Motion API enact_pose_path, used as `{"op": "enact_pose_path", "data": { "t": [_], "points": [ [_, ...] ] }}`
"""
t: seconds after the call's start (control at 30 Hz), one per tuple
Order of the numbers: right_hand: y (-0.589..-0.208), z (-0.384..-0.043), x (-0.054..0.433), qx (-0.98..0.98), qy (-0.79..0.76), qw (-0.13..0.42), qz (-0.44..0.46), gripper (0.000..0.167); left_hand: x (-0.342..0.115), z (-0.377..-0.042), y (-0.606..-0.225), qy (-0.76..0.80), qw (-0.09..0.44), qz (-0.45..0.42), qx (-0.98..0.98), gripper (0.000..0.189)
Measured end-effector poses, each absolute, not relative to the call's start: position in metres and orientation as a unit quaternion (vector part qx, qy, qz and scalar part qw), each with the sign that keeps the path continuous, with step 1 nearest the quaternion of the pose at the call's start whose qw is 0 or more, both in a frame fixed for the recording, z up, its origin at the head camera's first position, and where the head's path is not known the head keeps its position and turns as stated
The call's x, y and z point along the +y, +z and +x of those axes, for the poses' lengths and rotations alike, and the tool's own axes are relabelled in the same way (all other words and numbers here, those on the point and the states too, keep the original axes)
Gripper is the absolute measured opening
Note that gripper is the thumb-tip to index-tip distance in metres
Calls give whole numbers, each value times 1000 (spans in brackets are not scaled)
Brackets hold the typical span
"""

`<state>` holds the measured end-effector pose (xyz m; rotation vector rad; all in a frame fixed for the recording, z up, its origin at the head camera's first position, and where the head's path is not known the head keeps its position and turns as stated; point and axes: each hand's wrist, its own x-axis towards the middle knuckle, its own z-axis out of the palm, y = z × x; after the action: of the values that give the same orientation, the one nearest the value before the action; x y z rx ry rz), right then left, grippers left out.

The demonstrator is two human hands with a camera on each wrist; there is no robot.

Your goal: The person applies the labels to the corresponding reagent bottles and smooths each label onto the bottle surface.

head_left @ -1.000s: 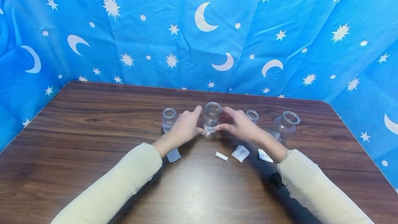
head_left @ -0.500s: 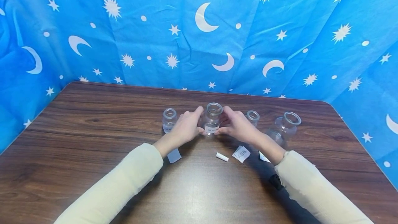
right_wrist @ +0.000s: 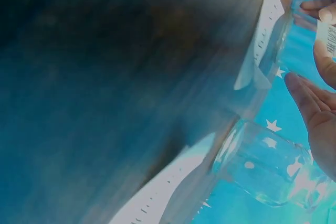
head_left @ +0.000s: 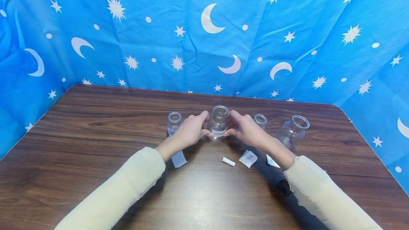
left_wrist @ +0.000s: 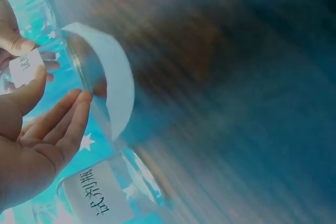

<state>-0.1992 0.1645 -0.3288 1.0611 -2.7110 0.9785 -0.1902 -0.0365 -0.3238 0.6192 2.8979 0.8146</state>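
A clear wide-mouthed glass reagent bottle [head_left: 220,120] stands upright mid-table with a white handwritten label [head_left: 218,133] on its front. My left hand [head_left: 191,129] holds its left side, and my right hand [head_left: 247,129] holds the other side. Both thumbs lie at the label's ends. The left wrist view shows my left thumb against this label [left_wrist: 26,67], with my left hand [left_wrist: 39,145] beside the glass. In the right wrist view my right hand [right_wrist: 324,124] has its thumb at the label and its fingers extended along the bottle. Some fingers are hidden behind the glass.
A smaller labelled bottle [head_left: 174,118] is at left. Another small bottle [head_left: 260,119] and a large unlabelled one [head_left: 298,123] stand at right. In front lie a paper slip [head_left: 179,159], a white stick [head_left: 228,161], stacked labels [head_left: 248,158] and another label [head_left: 271,161].
The right thumb has shifted slightly at the label's right end, which shows more than a second ago. Both hands stay on the bottle, and the other things lie where they were.
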Motion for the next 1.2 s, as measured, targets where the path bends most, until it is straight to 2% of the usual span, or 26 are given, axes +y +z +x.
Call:
{"op": "enact_pose_path", "data": {
  "t": [0.2, 0.37, 0.57, 0.67, 0.8, 0.97, 1.2],
  "points": [
    [-323, -199, 169, -876, 334, -7, 348, 33, -39, -191, -322, 268, 56, 206, 939, 34],
    [-322, -199, 170, -877, 340, -21, 338, 36, -42, -190, -320, 276, 68, 212, 935, 38],
    [-322, -194, 174, -885, 347, -51, 307, 51, -44, -187, -318, 273, 77, 192, 939, 43],
    [-320, -188, 181, -888, 357, -74, 281, 55, -44, -181, -314, 259, 74, 188, 944, 35],
    [-316, -177, 195, -895, 348, -90, 266, 45, -43, -169, -311, 260, 63, 203, 942, 27],
    [-315, -166, 217, -900, 309, -112, 286, 27, -35, -157, -313, 276, 61, 266, 922, 29],
    [-324, -155, 236, -903, 276, -126, 306, 27, -7, -149, -317, 248, 75, 337, 905, 28]
  ]
}}
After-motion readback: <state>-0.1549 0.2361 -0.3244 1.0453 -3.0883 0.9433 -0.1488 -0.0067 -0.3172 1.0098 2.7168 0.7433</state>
